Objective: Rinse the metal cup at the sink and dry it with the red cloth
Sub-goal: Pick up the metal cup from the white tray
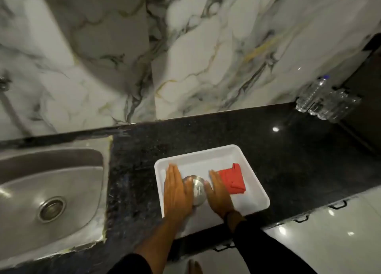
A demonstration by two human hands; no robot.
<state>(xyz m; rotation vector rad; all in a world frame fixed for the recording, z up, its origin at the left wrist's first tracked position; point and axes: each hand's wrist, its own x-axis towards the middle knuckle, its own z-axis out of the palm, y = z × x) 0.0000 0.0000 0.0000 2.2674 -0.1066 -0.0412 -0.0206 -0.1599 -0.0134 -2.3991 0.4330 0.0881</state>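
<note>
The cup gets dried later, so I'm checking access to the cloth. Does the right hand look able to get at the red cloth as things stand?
Probably yes. The right hand lies flat in the white tray, right beside the folded red cloth. Nothing lies on the cloth or between them; the metal cup sits on the hand's other side.

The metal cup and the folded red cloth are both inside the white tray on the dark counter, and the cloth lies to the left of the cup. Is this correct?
Not quite. The head view shows the red cloth lying to the right of the metal cup, beyond the right hand. The rest holds: both are inside the white tray on the dark counter.
</note>
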